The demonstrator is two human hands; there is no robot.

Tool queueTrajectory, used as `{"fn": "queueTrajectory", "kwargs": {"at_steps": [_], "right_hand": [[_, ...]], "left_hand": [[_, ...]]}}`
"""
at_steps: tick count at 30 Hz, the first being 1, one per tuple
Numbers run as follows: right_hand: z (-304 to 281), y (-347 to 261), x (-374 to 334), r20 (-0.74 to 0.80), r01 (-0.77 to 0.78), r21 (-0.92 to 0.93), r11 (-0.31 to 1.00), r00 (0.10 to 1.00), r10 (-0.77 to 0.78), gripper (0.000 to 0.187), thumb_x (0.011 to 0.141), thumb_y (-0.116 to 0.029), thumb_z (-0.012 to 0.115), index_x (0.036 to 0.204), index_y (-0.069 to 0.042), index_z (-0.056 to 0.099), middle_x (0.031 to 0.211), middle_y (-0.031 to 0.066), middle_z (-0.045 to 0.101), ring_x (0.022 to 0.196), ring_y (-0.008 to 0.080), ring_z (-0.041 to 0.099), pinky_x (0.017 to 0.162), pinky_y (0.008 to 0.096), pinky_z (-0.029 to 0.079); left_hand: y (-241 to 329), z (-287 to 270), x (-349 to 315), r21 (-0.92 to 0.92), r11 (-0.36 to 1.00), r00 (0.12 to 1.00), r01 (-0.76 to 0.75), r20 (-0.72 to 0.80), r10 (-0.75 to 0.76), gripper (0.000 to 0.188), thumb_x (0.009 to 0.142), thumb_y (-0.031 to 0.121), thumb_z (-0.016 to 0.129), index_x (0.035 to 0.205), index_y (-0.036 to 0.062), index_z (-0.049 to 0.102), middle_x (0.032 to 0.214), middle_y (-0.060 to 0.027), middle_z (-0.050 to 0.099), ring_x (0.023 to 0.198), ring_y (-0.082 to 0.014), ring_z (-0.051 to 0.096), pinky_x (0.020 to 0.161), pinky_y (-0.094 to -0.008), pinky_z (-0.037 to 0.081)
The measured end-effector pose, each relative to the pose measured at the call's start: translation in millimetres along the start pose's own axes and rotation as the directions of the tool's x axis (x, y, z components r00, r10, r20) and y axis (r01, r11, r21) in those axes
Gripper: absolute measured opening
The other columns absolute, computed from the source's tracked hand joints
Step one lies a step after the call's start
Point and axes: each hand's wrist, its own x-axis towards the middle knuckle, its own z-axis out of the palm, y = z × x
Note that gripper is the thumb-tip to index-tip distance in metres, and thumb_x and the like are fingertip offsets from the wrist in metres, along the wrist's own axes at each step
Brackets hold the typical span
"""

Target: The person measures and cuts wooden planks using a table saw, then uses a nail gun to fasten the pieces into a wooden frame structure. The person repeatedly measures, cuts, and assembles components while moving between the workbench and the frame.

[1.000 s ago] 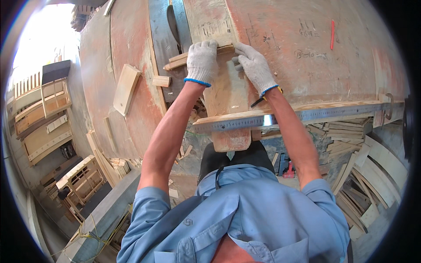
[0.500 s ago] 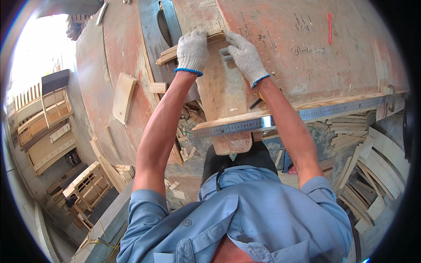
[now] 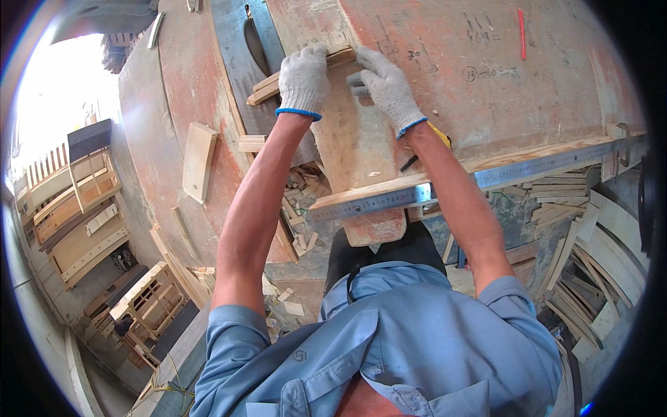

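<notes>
My left hand, in a white knit glove with a blue cuff, is closed over narrow wooden strips lying at a slant on the worktable. Their far right end comes out past its fingers. At that end is my right hand, gloved alike, with fingers stretched out and apart; the fingertips are near or against the wood, and I cannot tell which. Just left of the strips, a saw blade stands in the slot of a metal plate. The left hand hides the middle of the strips.
A steel ruler runs along a wooden rail at the near edge. A yellow-and-black tool lies by my right wrist. A red pencil, a wooden board and a small block rest on the table. Curved offcuts are stacked right.
The view has shifted slightly. Both hands keep nearly the same place at the strips, and more of the yellow tool shows beside my right wrist.
</notes>
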Motion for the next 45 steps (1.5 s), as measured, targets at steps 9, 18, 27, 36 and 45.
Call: {"fn": "queueTrajectory", "kwargs": {"at_steps": [9,18,27,36,45], "right_hand": [[3,-5,2,-0.045,-0.026,-0.042,0.999,0.999,0.024,0.052,0.099,-0.010,0.047,0.152,-0.008,0.047,0.146,0.0181,0.056,0.089,0.0167,0.071,0.074,0.0312,0.058],[-10,5,27,0.024,0.311,-0.629,0.713,0.924,-0.382,0.051,0.095,-0.018,0.064,0.145,-0.012,0.053,0.140,0.0131,0.062,0.106,0.0245,0.070,0.087,0.0372,0.057],[-12,-17,95,0.609,0.661,-0.748,-0.059,0.647,-0.459,0.036,0.083,-0.028,0.074,0.112,-0.010,0.065,0.107,0.0120,0.068,0.106,0.0343,0.061,0.092,0.0472,0.051],[-10,-23,111,0.615,0.697,-0.716,0.023,0.647,-0.450,0.033,0.081,-0.025,0.077,0.108,-0.009,0.067,0.106,0.0128,0.068,0.108,0.0351,0.061,0.095,0.0457,0.050],[-6,-26,117,0.588,0.648,-0.761,0.029,0.709,-0.390,0.030,0.081,-0.024,0.076,0.104,-0.008,0.068,0.106,0.0134,0.067,0.107,0.0353,0.061,0.094,0.0460,0.051]], "left_hand": [[0,2,5,0.029,0.999,0.997,-0.046,-0.054,0.047,0.022,0.080,0.010,0.063,0.102,0.0059,0.064,0.099,-0.0151,0.069,0.096,-0.0347,0.067,0.087,-0.0452,0.050],[-5,8,5,0.042,0.997,0.989,-0.067,-0.127,0.072,0.014,0.084,0.013,0.060,0.095,0.0084,0.065,0.094,-0.0134,0.069,0.090,-0.0316,0.068,0.082,-0.0437,0.051],[-5,5,6,-0.007,1.000,0.998,-0.014,-0.065,0.014,0.024,0.084,0.013,0.062,0.107,0.0074,0.065,0.100,-0.0162,0.070,0.095,-0.0351,0.069,0.086,-0.0453,0.053],[-12,2,16,-0.082,0.996,1.000,0.024,0.013,-0.023,0.023,0.085,0.012,0.063,0.107,0.0090,0.067,0.102,-0.0162,0.070,0.095,-0.0375,0.069,0.082,-0.0473,0.055],[-19,1,19,-0.122,0.992,0.997,-0.034,-0.069,0.026,0.025,0.085,0.011,0.063,0.110,0.0093,0.067,0.101,-0.0157,0.071,0.094,-0.0369,0.070,0.082,-0.0465,0.057]]}}
